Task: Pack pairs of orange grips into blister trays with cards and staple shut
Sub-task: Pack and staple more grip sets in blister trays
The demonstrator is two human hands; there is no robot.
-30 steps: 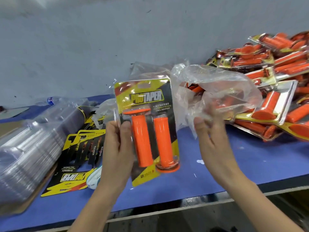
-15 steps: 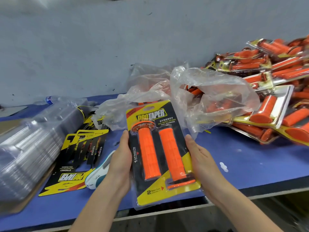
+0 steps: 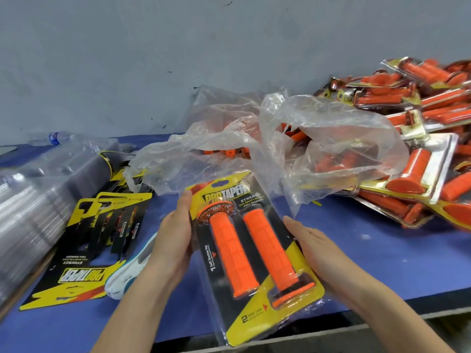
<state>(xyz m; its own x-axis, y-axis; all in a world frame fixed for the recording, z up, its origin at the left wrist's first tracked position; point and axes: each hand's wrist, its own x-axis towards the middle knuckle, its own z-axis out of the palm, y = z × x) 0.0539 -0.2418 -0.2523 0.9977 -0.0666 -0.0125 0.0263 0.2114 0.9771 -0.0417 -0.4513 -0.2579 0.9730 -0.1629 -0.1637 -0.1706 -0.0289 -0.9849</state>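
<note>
Blister pack (image 3: 251, 253) sits pressed between left grip (image 3: 174, 240) and right grip (image 3: 322, 249).

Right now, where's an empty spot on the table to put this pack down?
The bare blue table right of your right hand, before the pile of finished packs. A thin strip along the near edge too. Crowded: cards, white-blue tool and clear trays on the left, plastic bag behind.

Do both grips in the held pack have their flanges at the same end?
No, the left grip has its flange at the top of the pack, the right grip at the bottom.
</note>
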